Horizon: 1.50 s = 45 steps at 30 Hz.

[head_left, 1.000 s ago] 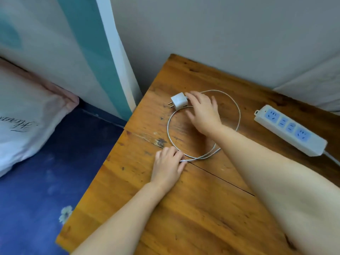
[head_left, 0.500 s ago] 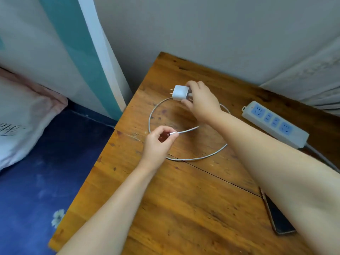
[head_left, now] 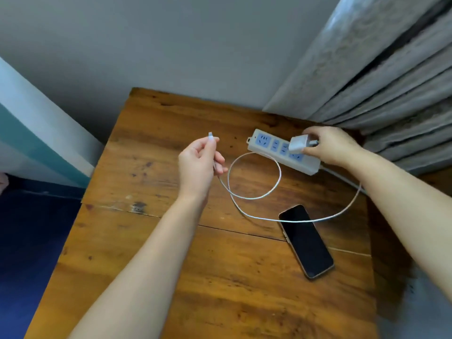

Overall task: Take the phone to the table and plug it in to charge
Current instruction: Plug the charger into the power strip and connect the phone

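Two hands work over a worn wooden table [head_left: 151,253] set in a corner, grey wall behind, curtain [head_left: 381,77] at upper right. Lower right of centre lies the phone [head_left: 306,241], screen up, long axis running from upper left to lower right. Left hand [head_left: 199,165] pinches the cable [head_left: 254,198] end, raised. Right hand [head_left: 330,146] grips the charger [head_left: 299,143] over the strip [head_left: 281,152].

Wall [head_left: 171,45]: plain grey, across the upper frame.
Curtain [head_left: 381,77]: grey, pleated, upper right.
Table [head_left: 151,241]: worn brown wood, centre.
Floor [head_left: 29,241]: dark blue, lower left.
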Available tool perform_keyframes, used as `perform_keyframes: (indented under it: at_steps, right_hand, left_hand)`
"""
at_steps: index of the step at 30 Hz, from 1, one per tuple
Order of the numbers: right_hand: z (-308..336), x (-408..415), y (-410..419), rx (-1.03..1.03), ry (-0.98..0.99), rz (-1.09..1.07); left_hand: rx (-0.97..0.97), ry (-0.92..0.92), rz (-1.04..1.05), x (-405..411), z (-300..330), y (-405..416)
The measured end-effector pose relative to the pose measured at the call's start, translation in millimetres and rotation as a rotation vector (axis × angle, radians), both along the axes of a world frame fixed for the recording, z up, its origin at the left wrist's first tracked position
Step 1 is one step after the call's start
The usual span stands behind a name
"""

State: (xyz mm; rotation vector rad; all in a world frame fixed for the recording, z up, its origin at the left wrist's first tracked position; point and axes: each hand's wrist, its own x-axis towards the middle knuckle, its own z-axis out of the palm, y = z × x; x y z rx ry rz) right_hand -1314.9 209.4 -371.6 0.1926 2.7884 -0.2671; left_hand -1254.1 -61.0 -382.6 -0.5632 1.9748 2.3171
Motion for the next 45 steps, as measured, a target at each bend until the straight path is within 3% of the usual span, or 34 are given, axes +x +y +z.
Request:
perform_keyframes:
  at_steps: [8, 14, 23, 28, 31, 33, 34, 36, 38, 42, 45]
  right_hand:
    - [1, -17, -12, 0.209, -0.078, 0.247]
    - [8, -36, -44, 0.356, -0.189, 0.387]
    - [-2, -31, -60, 0.474, -0.263, 0.398]
    - [6, -22, -75, 0.565, -0.256, 0.442]
    - [12, 15, -70, 0.394, -0.001, 0.335]
    - [17, 57, -68, 0.086, 0.293, 0.291]
    - [22, 81, -66, -0.114, 0.349, 0.274]
    - [29, 124, -63, -0.467, 0.220, 0.210]
    - [27, 157, -56, -0.621, 0.051, 0.127]
    - [8, 178, -25, -0.558, 0.014, 0.024]
    - [-13, 185, 2, -0.207, -0.062, 0.132]
  left_hand:
    - [-0.139, -0.073, -0.191, 14, -19, 22]
    - [-0.053, -0.136, -0.204, 23, -23, 22]
    - [0.014, -0.212, -0.299, 30, -24, 16]
    - [-0.139, -0.176, -0.329, 42, -14, 22]
    - [-0.109, -0.185, -0.268, 53, -9, 24]
    - [-0.042, -0.193, -0.239, 60, -6, 31]
    - [-0.025, -0.191, -0.250, 64, -4, 37]
    - [-0.013, -0.176, -0.323, 74, -1, 53]
    - [-0.017, -0.159, -0.423, 85, -1, 70]
    - [-0.022, -0.190, -0.498, 109, -11, 93]
    - [-0.088, -0.408, -0.549, 127, -25, 105]
